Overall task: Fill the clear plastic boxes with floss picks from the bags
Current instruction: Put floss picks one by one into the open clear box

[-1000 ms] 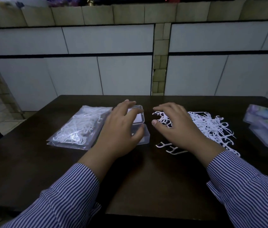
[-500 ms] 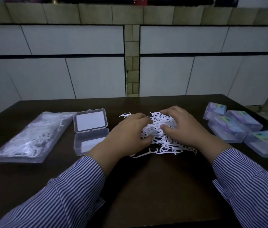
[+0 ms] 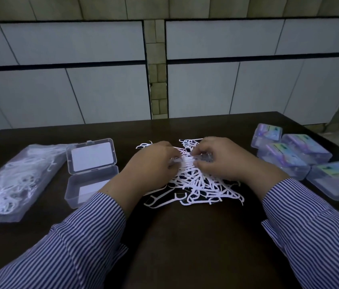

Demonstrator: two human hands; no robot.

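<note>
Floss picks point(image 3: 193, 184) lie in a loose white heap at the middle of the dark table point(image 3: 185, 236), and we have both hands in it: our left hand point(image 3: 149, 163) and right hand point(image 3: 224, 161) meet over the far part of the heap, fingers curled and pinching a small bundle of picks between them. Just left of the heap stands an open clear box point(image 3: 91, 170), lid up, and beyond it a bag point(image 3: 14, 180) of picks. Closed filled boxes point(image 3: 301, 159) cluster at the right.
</note>
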